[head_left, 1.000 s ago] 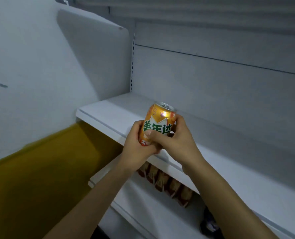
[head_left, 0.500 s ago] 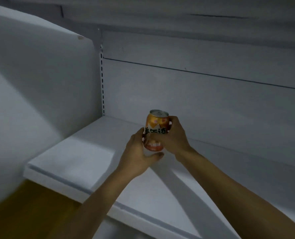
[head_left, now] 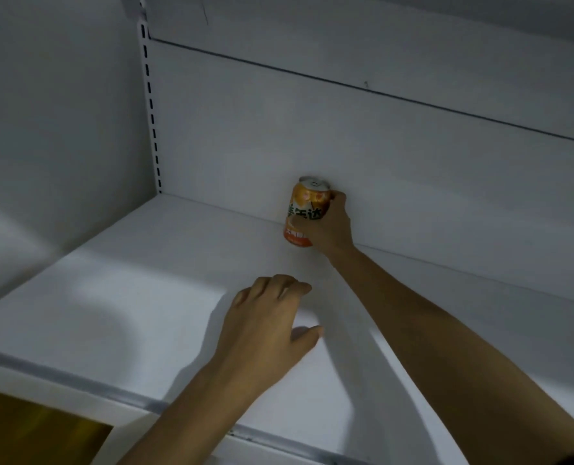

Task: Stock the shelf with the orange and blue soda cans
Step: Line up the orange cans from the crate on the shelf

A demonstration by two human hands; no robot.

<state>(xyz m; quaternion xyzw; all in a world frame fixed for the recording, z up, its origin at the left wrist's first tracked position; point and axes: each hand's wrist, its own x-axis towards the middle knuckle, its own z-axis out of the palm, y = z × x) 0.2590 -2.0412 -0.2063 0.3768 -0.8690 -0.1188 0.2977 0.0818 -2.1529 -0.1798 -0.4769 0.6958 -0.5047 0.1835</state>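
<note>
One orange can (head_left: 307, 204) gripped upright in right hand (head_left: 329, 226) at shelf (head_left: 137, 297) back; left hand (head_left: 265, 327) below-left of it, loosely curled, empty.

A: Where do we find free room?
B: We see open shelf (head_left: 127, 297) left of the can (head_left: 307, 209), out to the side wall (head_left: 60, 112).
A: And what do we mark as obstacles?
B: The can at the back panel (head_left: 379, 156), gripped by the right hand (head_left: 330, 226); its forearm (head_left: 429, 313) crossing the shelf's right half; the left hand (head_left: 265, 327) over mid-shelf.
</note>
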